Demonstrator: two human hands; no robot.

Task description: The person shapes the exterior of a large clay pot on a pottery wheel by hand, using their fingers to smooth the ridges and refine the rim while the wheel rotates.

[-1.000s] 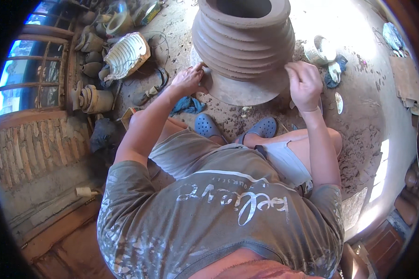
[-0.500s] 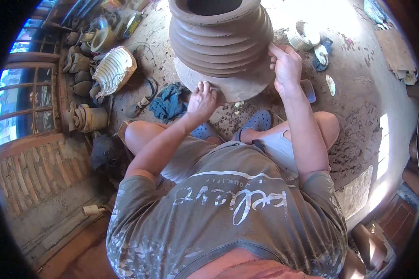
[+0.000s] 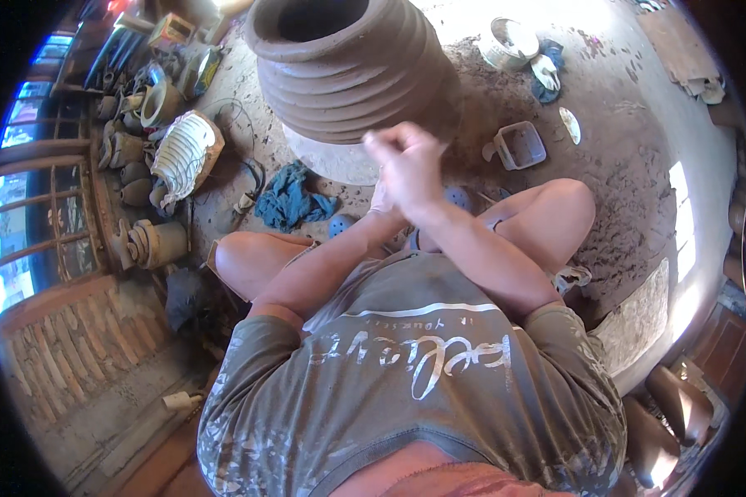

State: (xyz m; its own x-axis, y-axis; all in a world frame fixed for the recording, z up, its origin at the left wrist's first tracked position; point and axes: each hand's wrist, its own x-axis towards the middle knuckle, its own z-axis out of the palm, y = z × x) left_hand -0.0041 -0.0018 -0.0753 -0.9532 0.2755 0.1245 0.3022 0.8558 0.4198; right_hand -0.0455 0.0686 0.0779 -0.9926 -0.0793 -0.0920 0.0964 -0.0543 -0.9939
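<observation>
A large brown clay pot (image 3: 348, 79) with ridged walls and a wide round mouth stands on a pale round base (image 3: 331, 157) in front of me. My right hand (image 3: 412, 170) is raised before its lower wall, with fingers curled in and slightly smeared by motion. Whatever those fingers may hold cannot be made out. Crossing under the right wrist, my left hand (image 3: 383, 199) is mostly covered, and its fingers do not show. Both hands are apart from the rim of the pot.
A dark teal cloth (image 3: 290, 197) lies left of the base. To the right are a clear plastic tub (image 3: 522, 147), a whitish bucket (image 3: 508, 45) and a pale oval piece (image 3: 569, 125). A ribbed white shell-like form (image 3: 186, 153) and several small pots line the left wall.
My right hand has left the pot's right side and swung inward across my left hand. My left hand has come off the base edge toward me. The view has shifted right, uncovering the plastic tub.
</observation>
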